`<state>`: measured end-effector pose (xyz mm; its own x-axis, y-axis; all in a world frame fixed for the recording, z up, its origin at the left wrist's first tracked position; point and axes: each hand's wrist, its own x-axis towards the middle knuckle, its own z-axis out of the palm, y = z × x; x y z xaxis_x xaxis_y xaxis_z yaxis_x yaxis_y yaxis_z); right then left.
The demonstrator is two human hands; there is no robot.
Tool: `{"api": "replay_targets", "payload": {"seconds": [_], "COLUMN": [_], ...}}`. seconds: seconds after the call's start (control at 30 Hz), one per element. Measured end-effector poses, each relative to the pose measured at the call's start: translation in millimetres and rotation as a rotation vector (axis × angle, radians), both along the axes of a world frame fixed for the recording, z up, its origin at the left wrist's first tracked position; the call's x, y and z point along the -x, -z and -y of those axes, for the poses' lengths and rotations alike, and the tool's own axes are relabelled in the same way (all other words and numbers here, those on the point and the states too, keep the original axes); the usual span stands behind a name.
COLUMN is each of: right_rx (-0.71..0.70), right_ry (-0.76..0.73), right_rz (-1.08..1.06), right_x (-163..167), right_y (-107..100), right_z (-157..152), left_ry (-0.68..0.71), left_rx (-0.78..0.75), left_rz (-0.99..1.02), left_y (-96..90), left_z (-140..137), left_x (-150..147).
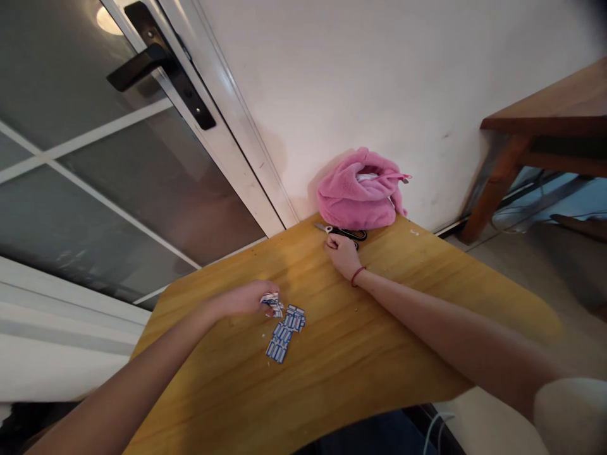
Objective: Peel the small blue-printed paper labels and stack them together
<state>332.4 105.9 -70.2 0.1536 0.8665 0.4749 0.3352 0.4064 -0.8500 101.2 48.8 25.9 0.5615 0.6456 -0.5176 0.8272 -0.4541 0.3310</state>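
My left hand (253, 298) is closed around a small bunch of blue-and-white printed paper pieces (272, 303). Just to its right, more blue-and-white printed pieces (282, 335) lie flat and overlapping on the wooden table (322, 373). My right hand (343, 254), with a red band at the wrist, rests farther back with its fingers curled together. Black-handled scissors (344, 233) lie right beyond its fingers, and the hand partly covers one handle loop. What those fingers pinch, if anything, is hidden.
A pink plush bag (358, 196) stands against the white wall at the table's back edge, close behind the scissors. A white scrap (414, 232) lies to its right. The door with a black handle (142, 66) borders the left; a wooden bench (545, 107) stands right.
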Motion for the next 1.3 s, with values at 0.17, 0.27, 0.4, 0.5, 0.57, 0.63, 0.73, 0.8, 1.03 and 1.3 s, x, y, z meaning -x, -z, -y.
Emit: {"api": "replay_targets", "payload": {"seconds": [0.17, 0.27, 0.4, 0.5, 0.57, 0.63, 0.73, 0.8, 1.03, 1.3], "right_rx": [-0.003, -0.004, -0.008, -0.014, -0.016, -0.015, -0.012, -0.010, -0.010, -0.008], "right_ry": [0.001, 0.000, -0.009, -0.018, -0.017, -0.013, -0.014, -0.015, -0.024, -0.023], "right_rz": [-0.001, 0.001, 0.001, 0.002, 0.002, 0.005, 0.010, 0.013, 0.016, 0.029], "right_x": [0, -1, -1, 0, 0, 0, -1, -1, -1, -1], "right_y": [-1, 0, 3, 4, 4, 3, 3, 3, 3, 3], "right_z": [1, 0, -2, -3, -3, -3, -2, -2, -3, -3], "left_ry": [0.061, 0.077, 0.081, 0.078, 0.068, 0.057, 0.045, 0.031, -0.046, -0.106], "left_rx": [0.071, 0.079, 0.048, 0.044, 0.055, 0.072, 0.120, 0.160, 0.160, 0.194], "left_rz": [0.023, 0.029, 0.026, 0.013, 0.004, 0.001, 0.011, 0.026, 0.089, 0.141], "left_y": [10.2, 22.3, 28.4, 28.9, 28.8, 27.6, 23.1, 19.6, 19.8, 20.9], "left_z": [5, 1, -7, -8, -7, -6, -5, -5, -9, -4], "left_x": [-17, -17, -11, -9, -9, -11, -12, -12, -4, -2]}}
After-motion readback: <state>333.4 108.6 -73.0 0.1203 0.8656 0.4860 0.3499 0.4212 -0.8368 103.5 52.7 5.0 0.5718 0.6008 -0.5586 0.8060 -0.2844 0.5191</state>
